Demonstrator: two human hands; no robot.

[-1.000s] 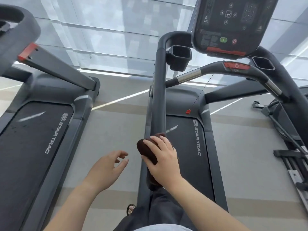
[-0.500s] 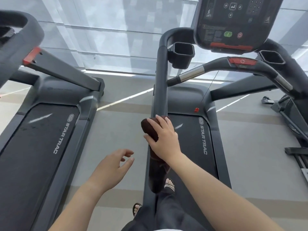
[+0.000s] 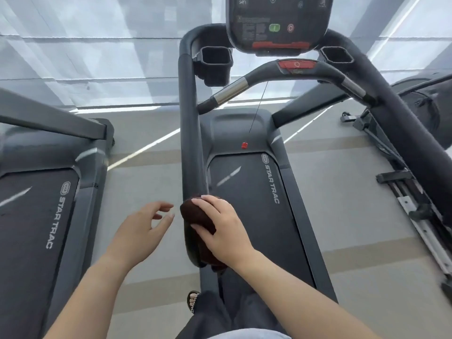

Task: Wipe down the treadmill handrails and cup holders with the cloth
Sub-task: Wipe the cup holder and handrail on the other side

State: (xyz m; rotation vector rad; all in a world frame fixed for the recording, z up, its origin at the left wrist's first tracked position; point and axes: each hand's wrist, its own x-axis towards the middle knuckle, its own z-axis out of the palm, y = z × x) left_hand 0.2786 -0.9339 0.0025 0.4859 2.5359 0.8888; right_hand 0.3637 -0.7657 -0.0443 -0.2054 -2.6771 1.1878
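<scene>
Currently, the left hand (image 3: pixel 141 231) hovers spread and empty beside the left handrail (image 3: pixel 189 133). The right hand (image 3: pixel 221 228) presses the brown cloth (image 3: pixel 195 216) around that rail's near end. Risk: a loose wrap could let the cloth slide off. The left cup holder (image 3: pixel 216 62) and right cup holder (image 3: pixel 337 55) appear empty.

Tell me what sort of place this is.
Most likely a gym or fitness room. Two Star Trac treadmills stand side by side, the near one and its neighbour, with a button console overhead and other exercise gear to the right.
</scene>
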